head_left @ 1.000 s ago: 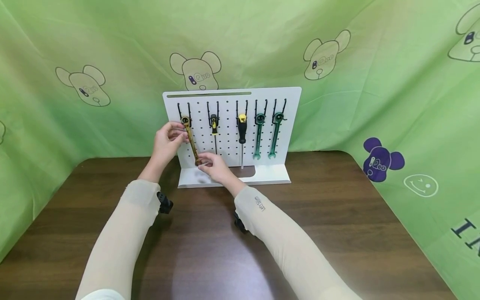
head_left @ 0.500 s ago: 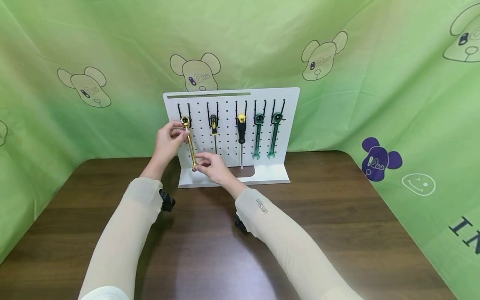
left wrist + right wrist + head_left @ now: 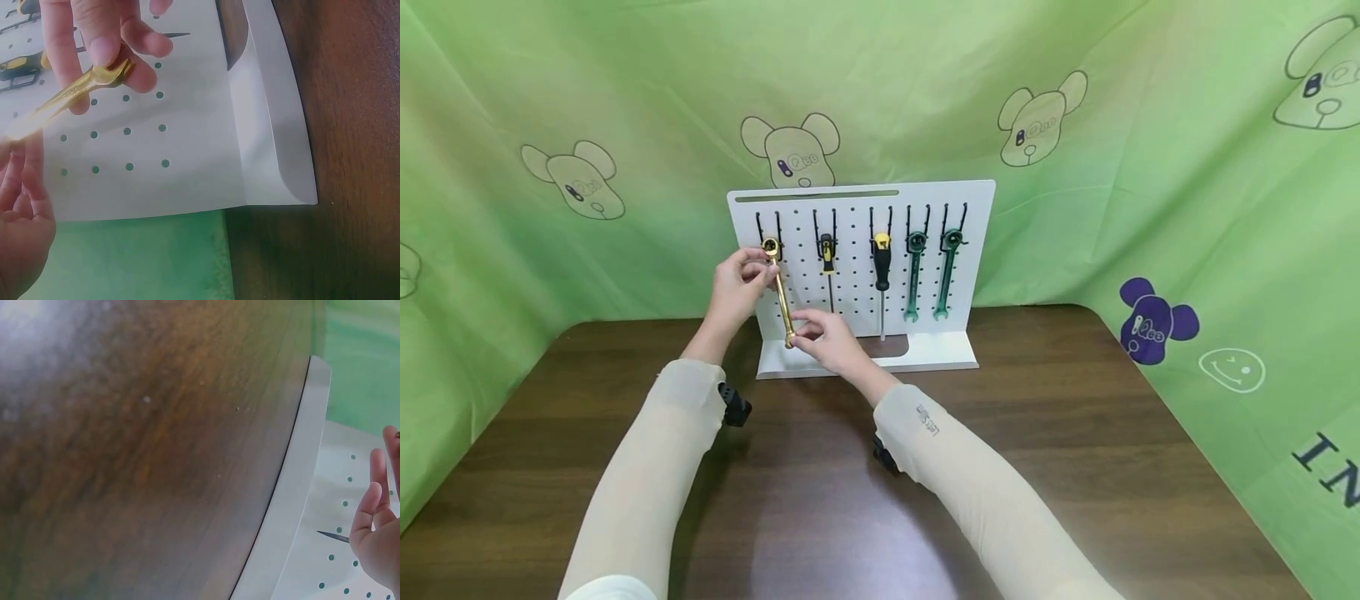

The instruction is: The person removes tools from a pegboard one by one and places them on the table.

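A golden combination wrench (image 3: 782,296) slants down the left side of the white pegboard (image 3: 857,292), its ring end up at the leftmost pair of black hooks (image 3: 769,223). My left hand (image 3: 735,287) holds it by thumb and fingers just below the ring. Lower down, my right hand (image 3: 827,340) pinches the open end. In the left wrist view the right thumb and fingers (image 3: 106,31) close on the wrench's open jaw, while the left hand (image 3: 25,212) grips farther up the bright shaft. The right wrist view catches only part of the right hand (image 3: 378,540) at its edge.
To the right on the board hang a small yellow-black screwdriver (image 3: 828,254), a larger screwdriver (image 3: 882,262) and two green wrenches (image 3: 914,275). The board's white base (image 3: 940,354) stands on a brown wooden table (image 3: 1037,433). A green printed cloth (image 3: 917,100) rises behind.
The wrench's lower end has swung slightly left and out from the board, with the right hand on it. The left hand stays at the upper end.
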Demonstrator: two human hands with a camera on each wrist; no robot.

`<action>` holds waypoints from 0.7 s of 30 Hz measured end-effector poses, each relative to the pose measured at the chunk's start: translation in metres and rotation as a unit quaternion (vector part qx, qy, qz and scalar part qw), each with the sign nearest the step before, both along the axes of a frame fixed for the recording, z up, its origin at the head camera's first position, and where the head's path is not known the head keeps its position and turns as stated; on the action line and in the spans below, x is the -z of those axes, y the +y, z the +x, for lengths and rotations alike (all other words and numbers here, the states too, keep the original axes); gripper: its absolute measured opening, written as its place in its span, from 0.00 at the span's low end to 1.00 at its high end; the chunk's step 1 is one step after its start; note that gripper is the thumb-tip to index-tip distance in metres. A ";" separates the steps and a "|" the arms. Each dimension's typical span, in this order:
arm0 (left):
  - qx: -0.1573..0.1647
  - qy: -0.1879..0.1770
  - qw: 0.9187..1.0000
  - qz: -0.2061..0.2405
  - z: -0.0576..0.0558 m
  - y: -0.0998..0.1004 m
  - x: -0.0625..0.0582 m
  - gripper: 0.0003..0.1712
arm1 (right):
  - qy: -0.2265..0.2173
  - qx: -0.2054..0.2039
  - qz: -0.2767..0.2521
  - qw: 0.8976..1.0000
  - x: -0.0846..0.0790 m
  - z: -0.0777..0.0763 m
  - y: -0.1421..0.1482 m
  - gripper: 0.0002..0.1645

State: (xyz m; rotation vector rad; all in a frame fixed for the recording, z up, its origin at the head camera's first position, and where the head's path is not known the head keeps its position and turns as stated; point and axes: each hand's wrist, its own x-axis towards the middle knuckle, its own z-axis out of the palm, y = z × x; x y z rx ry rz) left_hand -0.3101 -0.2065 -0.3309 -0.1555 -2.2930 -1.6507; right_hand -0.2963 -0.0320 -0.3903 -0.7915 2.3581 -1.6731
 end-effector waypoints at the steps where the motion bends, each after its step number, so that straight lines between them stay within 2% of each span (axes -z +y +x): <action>1: 0.000 0.000 1.000 0.000 0.000 0.000 0.000 0.17 | 0.000 0.000 -0.002 1.000 0.000 0.000 0.000 0.24; 21: 0.015 0.006 1.000 0.009 0.010 0.001 -0.002 0.18 | 0.016 -0.003 0.004 1.000 -0.004 0.009 0.006 0.24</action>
